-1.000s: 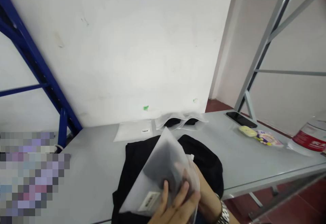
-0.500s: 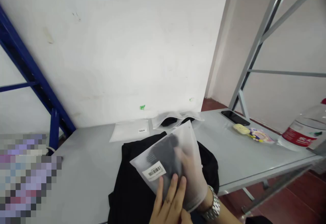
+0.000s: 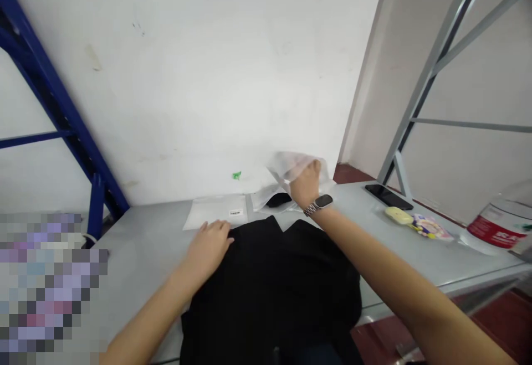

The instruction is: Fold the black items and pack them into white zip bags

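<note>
At the back of the table, my right hand (image 3: 305,183), with a watch on the wrist, is closed on a frosted plastic bag (image 3: 286,160), which is blurred by motion. Another frosted bag (image 3: 260,200) with something black inside lies just under and left of it. My left hand (image 3: 210,246) is open, palm down. Its fingertips reach the near edge of a flat frosted bag (image 3: 216,210) with a barcode label, beside a black garment (image 3: 274,287). The garment spreads over the table in front of me.
On the right of the grey table (image 3: 145,254) lie a black phone (image 3: 388,196), a pale yellow case (image 3: 399,215) and a colourful trinket (image 3: 430,226). A large bottle (image 3: 499,226) with a red label stands near the right edge. A white wall (image 3: 208,77) rises behind.
My right hand has moved away from me to the back of the table with the bag. My left hand has let go of the bag and moved left and forward, uncovering the garment.
</note>
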